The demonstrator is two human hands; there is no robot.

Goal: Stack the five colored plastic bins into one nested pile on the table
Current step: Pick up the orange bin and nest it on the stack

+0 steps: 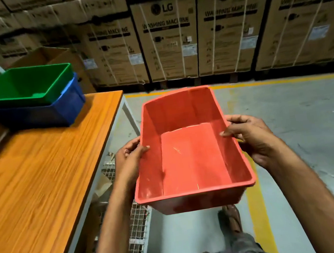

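An empty red bin (190,157) hangs in the air over the floor, to the right of the table, its open top facing me. My left hand (129,160) grips its left rim, thumb inside the wall. My right hand (252,134) grips the right rim the same way. On the far left part of the wooden table (39,179) a green bin (24,85) sits nested inside a blue bin (50,112). No other coloured bins show in this view.
A wire-mesh rack (134,230) stands under the table's right edge. Stacked cardboard washing-machine boxes (169,38) wall off the far side. An open cardboard box (45,56) sits behind the nested bins. Grey floor with yellow lines (262,220) lies below, and my foot (231,219) shows.
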